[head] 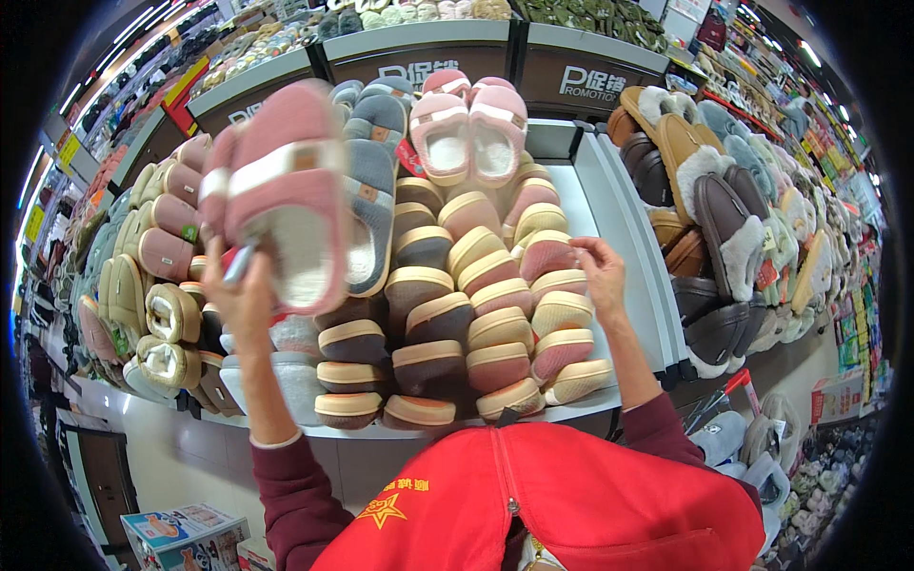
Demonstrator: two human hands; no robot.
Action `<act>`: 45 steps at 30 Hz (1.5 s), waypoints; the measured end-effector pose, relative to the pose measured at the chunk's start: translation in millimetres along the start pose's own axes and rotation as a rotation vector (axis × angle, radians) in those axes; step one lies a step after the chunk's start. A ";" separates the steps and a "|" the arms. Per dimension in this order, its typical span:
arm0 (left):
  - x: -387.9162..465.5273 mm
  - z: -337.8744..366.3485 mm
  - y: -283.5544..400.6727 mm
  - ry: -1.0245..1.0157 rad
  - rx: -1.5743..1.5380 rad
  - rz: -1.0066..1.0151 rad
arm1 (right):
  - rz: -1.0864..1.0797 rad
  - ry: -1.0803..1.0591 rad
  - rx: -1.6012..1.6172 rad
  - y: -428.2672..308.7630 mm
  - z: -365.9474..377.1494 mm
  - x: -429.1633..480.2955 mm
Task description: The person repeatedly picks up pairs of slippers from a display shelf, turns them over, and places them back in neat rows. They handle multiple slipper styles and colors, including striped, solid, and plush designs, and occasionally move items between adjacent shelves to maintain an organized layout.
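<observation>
My left hand [243, 292] holds a pair of dusty-pink plush slippers [285, 193] with a white band and pale fleece lining, raised above the left part of the display. They are slightly blurred. At the right, my right hand [603, 275] has its fingertips at the edge of a pink slipper [550, 255] in the stacked rows; whether it grips it is unclear. Rows of slippers with cream soles [500, 296] lie heel-side towards me. Behind them a light pink pair [468, 135] lies with its openings up. Grey-blue slippers [375, 185] are beside the raised pair.
A white display divider [628, 235] runs along the right. Beyond it brown and tan slippers [721, 228] are heaped. More slippers [164, 257] fill the left side. Printed boxes [186, 535] stand on the floor at lower left; a red-handled cart [739, 385] is at lower right.
</observation>
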State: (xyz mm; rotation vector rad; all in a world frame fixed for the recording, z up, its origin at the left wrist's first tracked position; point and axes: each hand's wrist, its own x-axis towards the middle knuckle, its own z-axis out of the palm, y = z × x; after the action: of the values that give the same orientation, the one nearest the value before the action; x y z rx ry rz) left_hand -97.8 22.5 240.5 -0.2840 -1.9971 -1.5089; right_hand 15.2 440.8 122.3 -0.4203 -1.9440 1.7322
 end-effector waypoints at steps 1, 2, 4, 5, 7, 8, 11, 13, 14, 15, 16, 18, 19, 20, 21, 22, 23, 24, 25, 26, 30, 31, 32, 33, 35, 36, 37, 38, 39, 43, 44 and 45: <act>-10.8 30.4 19.7 -0.064 -0.103 -0.024 | 0.020 0.002 0.042 0.5 2.1 -3.5; -13.6 66.2 34.0 -0.076 0.017 0.110 | 0.090 -0.009 0.101 1.0 3.4 -5.3; -22.6 124.5 51.3 -0.195 0.006 0.214 | -0.074 -0.006 0.029 2.0 -0.4 -9.8; -24.6 154.0 52.9 -0.185 0.010 0.288 | -0.095 0.016 0.006 2.1 -6.2 -12.7; -25.8 204.9 43.5 -0.150 0.135 0.347 | -0.105 0.063 -0.006 4.3 -20.7 -17.9; -27.4 225.8 33.3 -0.146 0.216 0.357 | -0.089 0.090 0.002 6.1 -30.1 -21.7; -41.6 269.2 -8.3 -0.216 0.400 0.285 | -0.029 0.155 0.011 16.3 -55.6 -32.8; -54.3 277.5 -36.2 -0.381 0.517 0.127 | 0.065 0.196 -0.056 26.7 -70.0 -37.9; -54.5 281.3 -46.3 -0.335 0.513 0.158 | -0.031 0.202 -0.046 33.1 -74.7 -37.5; -53.8 283.2 -53.3 -0.326 0.474 0.240 | -0.048 0.232 -0.062 40.2 -77.3 -33.8; -55.5 281.2 -57.9 -0.349 0.467 0.267 | -0.044 0.250 -0.067 48.2 -78.8 -30.8; -53.8 274.1 -58.0 -0.387 0.479 0.175 | -0.074 0.162 -0.087 66.6 -78.0 -14.5; -52.1 268.5 -54.7 -0.433 0.460 0.150 | 0.009 0.141 -0.079 76.8 -78.2 -2.8; -52.9 260.5 -50.0 -0.465 0.436 0.140 | 0.078 0.114 -0.060 87.7 -76.6 9.1; -57.5 251.0 -44.4 -0.416 0.425 0.177 | 0.149 0.094 -0.028 98.9 -75.8 22.2; -60.3 238.6 -39.0 -0.454 0.402 0.148 | 0.167 0.097 0.001 111.5 -74.0 33.8; -64.0 224.1 -34.0 -0.488 0.376 0.119 | 0.187 0.109 0.037 123.7 -72.2 46.7; -68.4 211.5 -29.6 -0.500 0.326 0.134 | 0.145 0.077 0.077 134.6 -73.2 63.5; -70.8 197.4 -26.1 -0.540 0.259 0.053 | 0.216 0.131 0.054 143.5 -73.6 80.6; -73.1 182.2 -23.4 -0.557 0.155 0.037 | 0.229 0.146 0.037 150.7 -73.2 98.0; -99.6 122.3 -11.0 -0.485 0.143 -0.107 | 0.452 -0.114 0.413 161.6 -22.1 155.7; -107.8 113.4 -7.1 -0.471 0.111 -0.145 | 0.347 -0.162 0.348 164.5 -3.9 158.9; -115.2 111.9 -3.6 -0.449 0.100 -0.254 | 0.190 -0.255 0.228 167.0 18.9 161.5; -122.6 115.0 1.0 -0.456 0.100 -0.193 | -0.030 -0.263 0.063 168.7 42.1 163.8; -132.3 135.4 10.4 -0.512 0.097 -0.198 | -0.150 -0.186 0.126 170.3 57.0 174.4; -138.0 149.0 17.1 -0.548 0.073 -0.183 | -0.084 -0.102 0.067 172.4 55.9 169.1; -143.3 166.8 23.7 -0.594 0.055 -0.109 | -0.023 -0.147 0.199 169.2 57.3 170.0; -147.0 183.3 30.5 -0.680 0.142 -0.116 | 0.079 -0.126 0.136 166.2 53.5 164.7; -153.9 203.2 35.9 -0.728 0.058 0.020 | 0.186 -0.152 0.073 161.1 49.7 159.2; -175.5 254.3 48.8 -0.982 0.071 0.352 | 0.170 0.336 -0.252 125.3 45.1 128.7; -180.7 256.8 48.2 -1.047 0.040 0.255 | 0.192 0.394 -0.164 114.3 39.7 124.1; -185.7 259.9 46.0 -1.066 0.076 0.305 | 0.136 0.371 -0.141 105.7 30.5 113.6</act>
State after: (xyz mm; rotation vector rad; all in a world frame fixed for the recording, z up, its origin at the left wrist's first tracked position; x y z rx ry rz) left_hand -16.0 313.1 126.3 -1.5361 -2.5751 -1.1517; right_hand -105.9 491.6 34.3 -0.8760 -1.8016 1.4720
